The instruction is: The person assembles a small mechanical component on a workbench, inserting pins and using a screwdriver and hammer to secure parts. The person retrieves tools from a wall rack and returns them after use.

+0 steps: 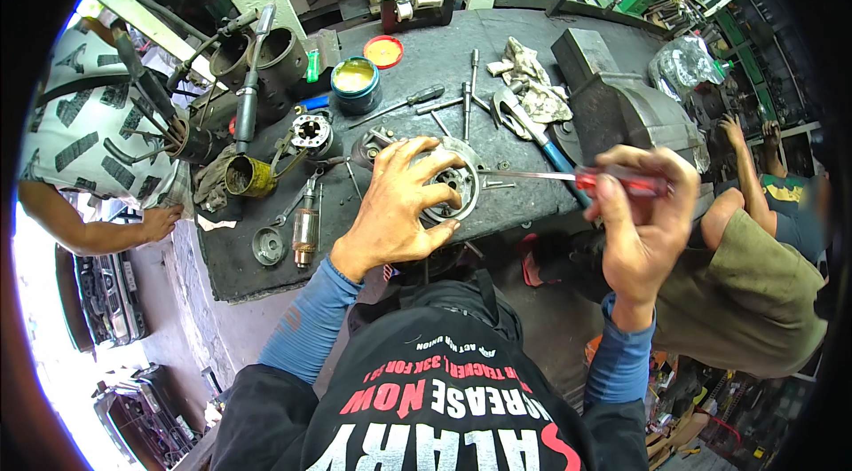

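Red-handled screwdriver sits gripped in your right hand, its tip by the round metal housing, which your widely spread left hand clasps over the dark bench.

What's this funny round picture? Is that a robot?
No, that's a person! A camera worn on the head looks down, and its wide lens makes straight edges look bent.

The bare left hand holds a round metal part. The bare right hand has its grip around a red screwdriver, pointing toward that part. I can't tell whether it touches.

On the dark workbench there are also a rag, a blue-handled tool and an open jar with yellow stuff inside.
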A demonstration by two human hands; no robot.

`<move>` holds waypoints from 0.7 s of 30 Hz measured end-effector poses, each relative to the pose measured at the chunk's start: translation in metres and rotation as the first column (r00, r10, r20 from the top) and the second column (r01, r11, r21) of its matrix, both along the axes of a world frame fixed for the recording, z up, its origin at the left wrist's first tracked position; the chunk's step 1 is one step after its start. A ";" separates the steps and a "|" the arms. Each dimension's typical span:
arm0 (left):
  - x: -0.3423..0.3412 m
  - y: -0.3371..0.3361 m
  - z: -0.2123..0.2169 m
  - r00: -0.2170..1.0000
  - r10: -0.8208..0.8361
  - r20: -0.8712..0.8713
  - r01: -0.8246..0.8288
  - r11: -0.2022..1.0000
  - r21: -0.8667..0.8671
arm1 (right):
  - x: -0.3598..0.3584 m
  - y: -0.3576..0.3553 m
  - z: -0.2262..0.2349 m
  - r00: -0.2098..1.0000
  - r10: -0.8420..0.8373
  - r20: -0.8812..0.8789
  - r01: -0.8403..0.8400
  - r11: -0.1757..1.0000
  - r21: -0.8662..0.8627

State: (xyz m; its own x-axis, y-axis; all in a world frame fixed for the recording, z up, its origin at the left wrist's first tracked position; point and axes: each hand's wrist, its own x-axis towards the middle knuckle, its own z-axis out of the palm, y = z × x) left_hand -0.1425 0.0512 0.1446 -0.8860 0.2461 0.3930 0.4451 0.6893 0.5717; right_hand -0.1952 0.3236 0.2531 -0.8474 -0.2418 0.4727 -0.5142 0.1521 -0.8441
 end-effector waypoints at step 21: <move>-0.001 -0.001 -0.010 1.000 -0.003 -0.020 0.004 0.997 0.075 | 0.042 0.006 -0.012 0.995 0.088 0.052 -0.083 0.992 -0.094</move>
